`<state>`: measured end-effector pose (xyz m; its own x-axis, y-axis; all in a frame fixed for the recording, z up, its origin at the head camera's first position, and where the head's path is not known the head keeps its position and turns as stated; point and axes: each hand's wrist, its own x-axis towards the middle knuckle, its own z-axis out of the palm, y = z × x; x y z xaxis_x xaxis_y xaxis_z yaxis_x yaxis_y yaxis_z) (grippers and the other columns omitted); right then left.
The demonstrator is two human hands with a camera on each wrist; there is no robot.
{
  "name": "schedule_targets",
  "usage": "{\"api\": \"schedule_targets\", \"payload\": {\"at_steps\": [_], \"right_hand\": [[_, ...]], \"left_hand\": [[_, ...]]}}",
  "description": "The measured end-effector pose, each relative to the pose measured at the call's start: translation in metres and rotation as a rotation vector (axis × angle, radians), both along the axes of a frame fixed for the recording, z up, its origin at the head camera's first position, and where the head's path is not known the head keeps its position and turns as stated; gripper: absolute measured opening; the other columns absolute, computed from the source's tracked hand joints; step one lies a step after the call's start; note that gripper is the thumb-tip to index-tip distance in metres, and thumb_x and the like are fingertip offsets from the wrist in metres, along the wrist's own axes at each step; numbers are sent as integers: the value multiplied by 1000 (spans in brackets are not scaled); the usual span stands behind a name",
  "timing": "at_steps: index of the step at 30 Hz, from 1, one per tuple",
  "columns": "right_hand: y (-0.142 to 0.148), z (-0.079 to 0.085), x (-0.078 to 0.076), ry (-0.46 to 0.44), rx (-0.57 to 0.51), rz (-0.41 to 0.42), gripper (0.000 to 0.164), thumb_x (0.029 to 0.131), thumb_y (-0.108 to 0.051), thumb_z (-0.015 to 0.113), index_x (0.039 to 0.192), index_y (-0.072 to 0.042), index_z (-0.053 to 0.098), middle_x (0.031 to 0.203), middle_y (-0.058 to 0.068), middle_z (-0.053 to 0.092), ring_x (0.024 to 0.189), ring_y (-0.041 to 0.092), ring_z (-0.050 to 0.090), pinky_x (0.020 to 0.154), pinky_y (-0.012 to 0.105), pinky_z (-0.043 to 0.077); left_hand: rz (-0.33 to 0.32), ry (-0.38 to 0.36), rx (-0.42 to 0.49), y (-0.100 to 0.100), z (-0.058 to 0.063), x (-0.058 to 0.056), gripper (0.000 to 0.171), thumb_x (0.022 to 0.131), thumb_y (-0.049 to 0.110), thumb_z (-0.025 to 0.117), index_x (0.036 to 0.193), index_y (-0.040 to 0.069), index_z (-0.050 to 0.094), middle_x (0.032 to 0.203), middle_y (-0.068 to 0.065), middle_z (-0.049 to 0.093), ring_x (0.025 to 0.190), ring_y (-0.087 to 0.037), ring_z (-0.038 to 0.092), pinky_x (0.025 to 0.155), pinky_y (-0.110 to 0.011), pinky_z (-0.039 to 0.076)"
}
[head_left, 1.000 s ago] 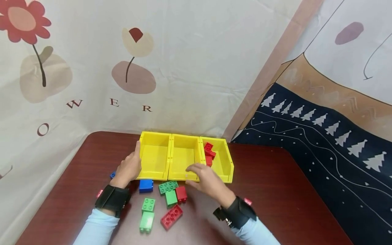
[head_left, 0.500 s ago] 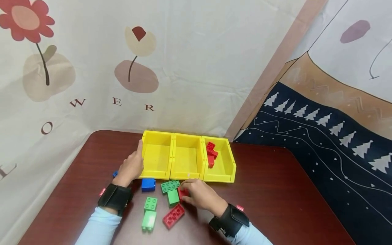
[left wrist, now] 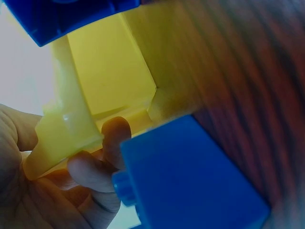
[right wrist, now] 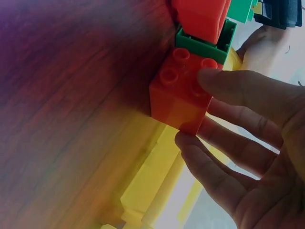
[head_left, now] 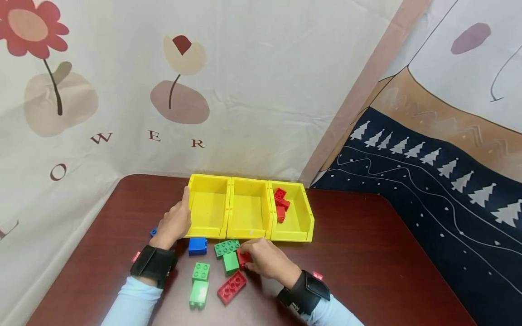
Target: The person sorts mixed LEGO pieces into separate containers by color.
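Observation:
My left hand (head_left: 174, 222) grips the side wall of the leftmost yellow bin (head_left: 209, 206); in the left wrist view its fingers (left wrist: 89, 171) curl round the bin's edge. A square red toy brick (right wrist: 176, 100) stands on the table in front of the bins. My right hand (head_left: 269, 260) pinches it, thumb on the studs and fingertips against its side. Green bricks (head_left: 231, 262) lie right beside that brick, and a longer red brick (head_left: 231, 287) is just nearer. A blue brick (head_left: 197, 246) sits close to my left hand.
The middle bin (head_left: 249, 208) and right bin (head_left: 299, 222) join the left one in a row against the fabric backdrop. Several red bricks (head_left: 281, 213) lie in the right bin. Two light green bricks (head_left: 199, 292) are nearer the front; another blue brick (head_left: 153, 231) is left of my left wrist.
My right hand has come down from in front of the middle bin to the square red brick and taken hold of it. The left hand stays at the left bin.

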<state>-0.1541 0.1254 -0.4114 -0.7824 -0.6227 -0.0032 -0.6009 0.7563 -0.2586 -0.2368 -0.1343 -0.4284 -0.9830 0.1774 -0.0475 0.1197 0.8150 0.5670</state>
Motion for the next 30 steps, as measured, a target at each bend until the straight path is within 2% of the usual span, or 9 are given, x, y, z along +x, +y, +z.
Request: {"api": "schedule_targets", "payload": {"at_steps": [4,11,14,19,25,30], "right_hand": [[-2,0,-1,-1,-10,-6,20,78,-6,81,95,-10,72,83,-5,69,74,-1,56,66,10,47],[1,4,-1,-43,-20,-47,25,77,-8,82,102,-9,75,89,-2,72,75,1,58,68,11,49],[8,14,-2,-3,-78,-27,23,77,-6,81,98,-7,74,87,1,73,73,6,61,67,13,50],[25,43,-13,110,-162,-34,24,77,-6,82,100,-5,73,90,5,73,79,16,67,74,22,56],[52,77,-31,152,-191,-227,34,76,-8,84,108,-5,73,99,8,73,86,20,66,78,32,58],[69,89,-50,127,-174,-357,32,79,-8,80,109,-3,72,102,11,72,91,25,67,79,36,58]], "left_hand": [[3,8,3,-2,1,0,75,102,7,43,157,7,-8,103,-22,51,62,-25,45,59,-33,39],[5,5,-2,-2,-1,0,75,102,7,44,157,6,-7,106,-23,52,62,-25,45,59,-33,39],[7,7,-9,0,0,0,75,102,7,45,157,6,-6,107,-24,53,61,-25,44,59,-33,40],[13,11,-8,0,2,-1,75,102,8,45,157,6,-6,106,-24,52,62,-25,45,60,-33,40],[8,10,-5,1,1,0,74,102,8,44,157,6,-6,104,-23,52,62,-25,45,59,-33,40],[11,19,-7,1,0,0,74,102,7,45,157,5,-5,107,-25,53,63,-25,46,60,-34,41]]}}
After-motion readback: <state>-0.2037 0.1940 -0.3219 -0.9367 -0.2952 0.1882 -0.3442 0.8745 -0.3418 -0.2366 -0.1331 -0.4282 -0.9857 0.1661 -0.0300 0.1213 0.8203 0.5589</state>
